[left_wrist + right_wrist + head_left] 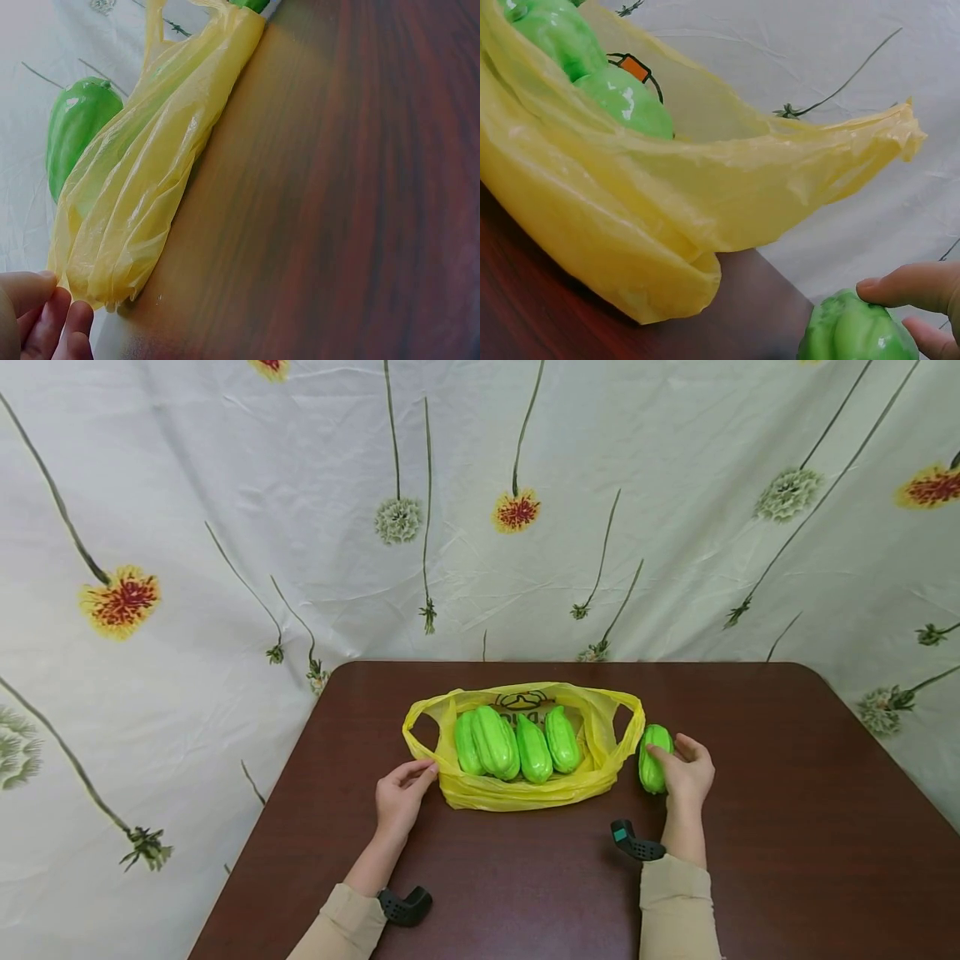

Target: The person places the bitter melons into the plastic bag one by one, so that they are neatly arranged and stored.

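A yellow plastic bag lies with its mouth spread wide on the table, its handles out to both sides. Several glossy, bright green ribbed gourds rest in it side by side. At the bag's left edge, my left hand pinches the plastic between thumb and fingers; the left wrist view shows the fingertips at the bag's corner. To the right of the bag, my right hand holds another green ribbed gourd, thumb on the near side and fingers on the far side. Its lower part is cut off in the right wrist view.
The dark brown table has rounded far corners. Behind it hangs a white cloth printed with flowers. Black bands sit on both wrists. Dark printing shows on the bag's inner back wall.
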Available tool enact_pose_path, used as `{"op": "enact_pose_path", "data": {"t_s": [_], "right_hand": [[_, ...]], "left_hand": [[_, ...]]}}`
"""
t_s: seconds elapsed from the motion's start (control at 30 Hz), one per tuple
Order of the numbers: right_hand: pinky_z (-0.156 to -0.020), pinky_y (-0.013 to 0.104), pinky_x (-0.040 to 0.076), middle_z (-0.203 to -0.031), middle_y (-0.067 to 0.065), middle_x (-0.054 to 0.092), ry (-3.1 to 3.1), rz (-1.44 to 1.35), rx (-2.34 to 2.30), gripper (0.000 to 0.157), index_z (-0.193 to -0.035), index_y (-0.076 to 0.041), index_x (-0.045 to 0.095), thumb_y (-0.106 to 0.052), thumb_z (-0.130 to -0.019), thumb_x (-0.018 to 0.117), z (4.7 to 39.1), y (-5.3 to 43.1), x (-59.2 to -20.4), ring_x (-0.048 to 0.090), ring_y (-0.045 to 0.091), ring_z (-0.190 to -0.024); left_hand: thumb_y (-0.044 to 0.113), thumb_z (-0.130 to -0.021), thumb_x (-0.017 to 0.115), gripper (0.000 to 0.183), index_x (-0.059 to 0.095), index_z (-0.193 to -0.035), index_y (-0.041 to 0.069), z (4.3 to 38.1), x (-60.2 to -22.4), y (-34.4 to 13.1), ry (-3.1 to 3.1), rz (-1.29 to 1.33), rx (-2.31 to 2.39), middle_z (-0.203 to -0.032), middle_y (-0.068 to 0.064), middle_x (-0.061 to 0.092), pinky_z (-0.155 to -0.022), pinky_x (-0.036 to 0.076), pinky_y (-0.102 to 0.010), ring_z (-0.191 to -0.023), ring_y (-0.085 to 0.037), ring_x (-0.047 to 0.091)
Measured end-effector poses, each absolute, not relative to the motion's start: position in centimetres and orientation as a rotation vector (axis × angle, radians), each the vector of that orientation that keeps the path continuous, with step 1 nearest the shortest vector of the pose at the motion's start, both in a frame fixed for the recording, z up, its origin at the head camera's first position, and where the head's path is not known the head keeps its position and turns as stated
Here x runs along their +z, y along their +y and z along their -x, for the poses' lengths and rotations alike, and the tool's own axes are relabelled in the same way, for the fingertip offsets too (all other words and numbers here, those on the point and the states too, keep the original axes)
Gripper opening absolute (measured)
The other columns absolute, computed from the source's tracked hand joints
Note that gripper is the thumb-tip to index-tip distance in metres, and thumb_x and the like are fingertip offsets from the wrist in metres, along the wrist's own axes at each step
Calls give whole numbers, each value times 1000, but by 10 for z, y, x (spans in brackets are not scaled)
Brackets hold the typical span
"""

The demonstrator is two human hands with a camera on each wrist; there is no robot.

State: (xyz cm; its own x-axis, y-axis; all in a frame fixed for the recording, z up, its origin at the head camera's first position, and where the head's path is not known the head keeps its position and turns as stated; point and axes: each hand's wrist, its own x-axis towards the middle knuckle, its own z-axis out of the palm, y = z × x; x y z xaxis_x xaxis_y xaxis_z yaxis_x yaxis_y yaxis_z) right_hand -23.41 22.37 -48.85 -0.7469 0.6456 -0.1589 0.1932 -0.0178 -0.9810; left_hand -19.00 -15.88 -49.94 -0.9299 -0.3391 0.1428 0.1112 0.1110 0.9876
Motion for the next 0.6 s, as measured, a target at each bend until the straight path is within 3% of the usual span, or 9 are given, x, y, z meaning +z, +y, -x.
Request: {"op": "enact_pose_path", "data": {"t_s": [0.3,0.6], "right_hand": [[-98,37,40,-133,14,49,-1908,831,1842,59,-133,0,49,-9,-80,73,217,217,-446,47,26,-118],[-90,29,44,-119,1,53,-1777,782,1869,58,-129,-8,55,-18,-77,78,212,214,-424,48,15,-109]], "left_hand": [[11,-82,74,17,74,-94,0,190,-499,-159,-2063,-228,-1886,-85,-13,70,-67,52,-22,-73,-14,67],[11,-82,74,17,73,-94,0,190,-500,-159,-2061,-226,-1879,-85,-13,70,-66,52,-21,-71,-11,66]]}}
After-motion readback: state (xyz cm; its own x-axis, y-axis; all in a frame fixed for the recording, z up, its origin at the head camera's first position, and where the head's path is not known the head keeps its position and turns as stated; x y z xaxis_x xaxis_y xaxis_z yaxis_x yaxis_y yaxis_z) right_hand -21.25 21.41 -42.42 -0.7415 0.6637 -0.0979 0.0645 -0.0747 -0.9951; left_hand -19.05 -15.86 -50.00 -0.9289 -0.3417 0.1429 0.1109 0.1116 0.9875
